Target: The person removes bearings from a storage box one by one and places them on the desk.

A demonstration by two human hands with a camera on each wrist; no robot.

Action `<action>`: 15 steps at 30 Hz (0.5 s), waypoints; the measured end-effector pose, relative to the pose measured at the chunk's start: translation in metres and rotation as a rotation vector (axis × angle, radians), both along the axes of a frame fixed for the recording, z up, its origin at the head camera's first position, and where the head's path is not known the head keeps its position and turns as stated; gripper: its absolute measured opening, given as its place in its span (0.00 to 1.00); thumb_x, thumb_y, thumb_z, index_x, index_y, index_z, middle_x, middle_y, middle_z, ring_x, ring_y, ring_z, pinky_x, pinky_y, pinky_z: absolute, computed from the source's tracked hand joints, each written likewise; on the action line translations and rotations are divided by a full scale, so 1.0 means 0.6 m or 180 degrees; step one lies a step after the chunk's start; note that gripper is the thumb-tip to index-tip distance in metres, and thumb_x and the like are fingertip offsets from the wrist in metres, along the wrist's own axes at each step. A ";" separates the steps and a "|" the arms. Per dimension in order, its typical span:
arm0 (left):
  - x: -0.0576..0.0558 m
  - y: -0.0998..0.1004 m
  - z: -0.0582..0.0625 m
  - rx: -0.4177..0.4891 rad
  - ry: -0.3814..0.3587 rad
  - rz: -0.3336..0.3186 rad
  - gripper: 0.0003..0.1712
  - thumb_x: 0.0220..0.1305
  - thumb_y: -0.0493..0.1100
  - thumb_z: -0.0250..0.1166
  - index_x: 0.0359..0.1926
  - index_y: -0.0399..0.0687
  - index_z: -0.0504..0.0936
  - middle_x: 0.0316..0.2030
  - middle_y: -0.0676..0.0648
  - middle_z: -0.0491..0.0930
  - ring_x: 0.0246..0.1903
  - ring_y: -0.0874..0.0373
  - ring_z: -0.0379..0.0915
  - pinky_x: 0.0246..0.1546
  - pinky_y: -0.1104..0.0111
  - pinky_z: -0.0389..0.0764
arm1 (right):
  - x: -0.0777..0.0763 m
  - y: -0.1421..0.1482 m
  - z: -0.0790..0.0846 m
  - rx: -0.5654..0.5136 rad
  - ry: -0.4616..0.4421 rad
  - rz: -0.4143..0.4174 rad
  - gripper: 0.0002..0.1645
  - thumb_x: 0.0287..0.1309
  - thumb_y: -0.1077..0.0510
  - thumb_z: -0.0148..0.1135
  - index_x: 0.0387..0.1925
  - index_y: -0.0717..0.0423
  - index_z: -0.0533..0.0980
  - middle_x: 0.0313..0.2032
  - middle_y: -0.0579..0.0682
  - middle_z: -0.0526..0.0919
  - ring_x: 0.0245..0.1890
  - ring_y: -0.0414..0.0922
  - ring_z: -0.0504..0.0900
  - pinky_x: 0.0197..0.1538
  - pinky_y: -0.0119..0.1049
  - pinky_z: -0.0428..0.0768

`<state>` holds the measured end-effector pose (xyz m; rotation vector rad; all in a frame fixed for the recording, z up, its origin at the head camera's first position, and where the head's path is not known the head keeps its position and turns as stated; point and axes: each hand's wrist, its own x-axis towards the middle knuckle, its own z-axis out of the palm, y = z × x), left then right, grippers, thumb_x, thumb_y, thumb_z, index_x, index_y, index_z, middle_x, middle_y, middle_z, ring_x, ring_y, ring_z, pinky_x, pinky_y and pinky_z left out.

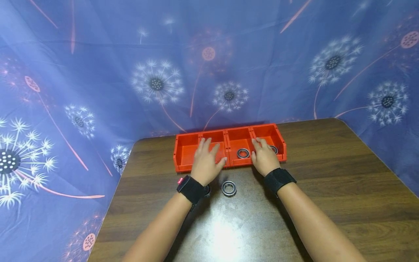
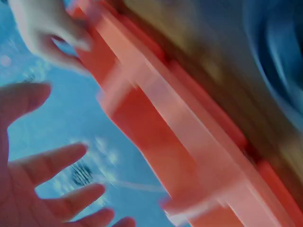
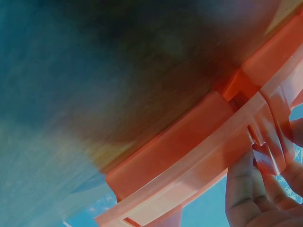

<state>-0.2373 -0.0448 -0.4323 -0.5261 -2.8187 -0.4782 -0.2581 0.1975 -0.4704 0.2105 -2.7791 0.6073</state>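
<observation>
A red bin tray (image 1: 186,168) with several compartments stands near the back of the table. My left hand (image 1: 206,165), fingers spread, hovers over its second compartment from the left and holds nothing visible. At the divider between the two right-hand compartments is my right hand (image 1: 264,158). Its thumb and fingers (image 3: 240,184) lie on either side of that divider. One ball bearing (image 1: 243,153) lies in the third compartment; another bearing (image 1: 274,149), partly hidden by the right hand, sits in the fourth. On the table in front rests a bearing (image 1: 228,188).
Beside the left wristband (image 1: 190,189), a dark ring (image 1: 207,190) shows, mostly hidden. The wooden table (image 1: 327,174) extends on both sides of the tray. A blue cloth with dandelion prints (image 1: 262,54) hangs behind the table.
</observation>
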 end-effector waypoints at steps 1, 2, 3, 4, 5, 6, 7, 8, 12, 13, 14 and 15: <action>-0.010 -0.008 -0.002 0.0024 0.0014 0.0102 0.37 0.68 0.61 0.62 0.71 0.48 0.72 0.75 0.35 0.60 0.77 0.36 0.50 0.72 0.41 0.61 | 0.000 0.000 0.000 -0.0004 -0.0014 -0.0002 0.34 0.66 0.60 0.60 0.71 0.64 0.67 0.68 0.67 0.68 0.56 0.67 0.79 0.60 0.60 0.77; -0.019 -0.016 -0.005 0.0075 -0.0002 0.0196 0.38 0.68 0.61 0.62 0.73 0.49 0.70 0.76 0.36 0.58 0.77 0.36 0.49 0.72 0.41 0.60 | 0.000 0.000 0.000 -0.0003 -0.0026 -0.0006 0.34 0.66 0.60 0.60 0.71 0.64 0.67 0.68 0.67 0.68 0.57 0.67 0.78 0.60 0.60 0.76; -0.027 -0.023 -0.009 0.0133 -0.0030 0.0280 0.39 0.68 0.60 0.62 0.74 0.49 0.68 0.76 0.35 0.58 0.77 0.35 0.49 0.72 0.41 0.60 | 0.000 0.000 0.000 0.0000 -0.0035 -0.0010 0.34 0.66 0.60 0.60 0.71 0.64 0.67 0.68 0.67 0.68 0.57 0.67 0.78 0.60 0.60 0.76; -0.034 -0.030 -0.012 0.0205 -0.0073 0.0350 0.40 0.68 0.59 0.63 0.75 0.49 0.66 0.76 0.35 0.57 0.77 0.35 0.50 0.72 0.41 0.61 | -0.001 -0.001 0.000 0.0005 -0.0044 -0.0016 0.34 0.66 0.60 0.60 0.71 0.64 0.67 0.68 0.67 0.68 0.57 0.67 0.78 0.61 0.60 0.76; -0.040 -0.037 -0.016 0.0266 -0.0118 0.0408 0.40 0.68 0.57 0.64 0.76 0.49 0.65 0.76 0.35 0.58 0.75 0.34 0.53 0.71 0.42 0.63 | -0.001 -0.001 0.000 0.0009 -0.0048 -0.0021 0.34 0.66 0.60 0.60 0.71 0.64 0.67 0.68 0.67 0.68 0.58 0.67 0.78 0.61 0.60 0.76; -0.046 -0.042 -0.019 0.0315 -0.0169 0.0458 0.41 0.68 0.56 0.64 0.76 0.49 0.64 0.75 0.34 0.60 0.73 0.35 0.57 0.70 0.43 0.65 | -0.002 -0.001 0.000 0.0004 -0.0063 -0.0029 0.34 0.66 0.59 0.60 0.72 0.64 0.66 0.69 0.67 0.68 0.58 0.67 0.78 0.61 0.60 0.76; -0.049 -0.047 -0.022 0.0347 -0.0219 0.0498 0.41 0.67 0.54 0.64 0.76 0.48 0.63 0.73 0.34 0.62 0.71 0.35 0.62 0.68 0.44 0.68 | -0.003 -0.001 0.000 0.0004 -0.0066 -0.0029 0.34 0.66 0.59 0.60 0.72 0.64 0.66 0.69 0.67 0.68 0.58 0.67 0.78 0.62 0.60 0.76; -0.052 -0.051 -0.026 0.0368 -0.0262 0.0525 0.40 0.67 0.52 0.65 0.76 0.47 0.64 0.72 0.33 0.64 0.68 0.35 0.67 0.66 0.45 0.71 | -0.003 -0.001 0.000 0.0005 -0.0068 -0.0030 0.34 0.66 0.59 0.60 0.72 0.64 0.66 0.69 0.67 0.67 0.58 0.67 0.78 0.61 0.61 0.76; -0.056 -0.060 -0.037 0.0338 -0.0302 0.0572 0.36 0.66 0.47 0.64 0.73 0.44 0.68 0.63 0.33 0.73 0.45 0.39 0.82 0.48 0.50 0.82 | -0.006 0.000 -0.002 -0.0024 -0.0056 -0.0020 0.34 0.66 0.59 0.60 0.72 0.63 0.67 0.68 0.66 0.67 0.57 0.67 0.78 0.59 0.60 0.77; -0.056 -0.061 -0.040 0.0321 -0.0281 0.0578 0.35 0.66 0.46 0.64 0.72 0.44 0.70 0.62 0.33 0.74 0.41 0.40 0.83 0.44 0.50 0.83 | -0.006 0.000 -0.003 -0.0033 -0.0047 -0.0011 0.34 0.66 0.59 0.59 0.71 0.64 0.67 0.68 0.67 0.67 0.56 0.67 0.78 0.58 0.61 0.77; -0.055 -0.061 -0.042 0.0335 -0.0274 0.0585 0.34 0.66 0.46 0.64 0.71 0.44 0.70 0.61 0.33 0.75 0.37 0.41 0.83 0.41 0.51 0.83 | -0.006 0.001 -0.004 -0.0052 -0.0037 -0.0009 0.34 0.66 0.59 0.59 0.71 0.64 0.67 0.68 0.67 0.67 0.55 0.67 0.78 0.57 0.61 0.78; -0.054 -0.061 -0.044 0.0344 -0.0260 0.0588 0.34 0.66 0.45 0.64 0.71 0.45 0.71 0.60 0.33 0.76 0.33 0.42 0.82 0.39 0.51 0.83 | -0.006 0.001 -0.005 -0.0077 -0.0017 -0.0014 0.34 0.65 0.60 0.60 0.70 0.64 0.67 0.68 0.67 0.67 0.54 0.67 0.78 0.56 0.61 0.78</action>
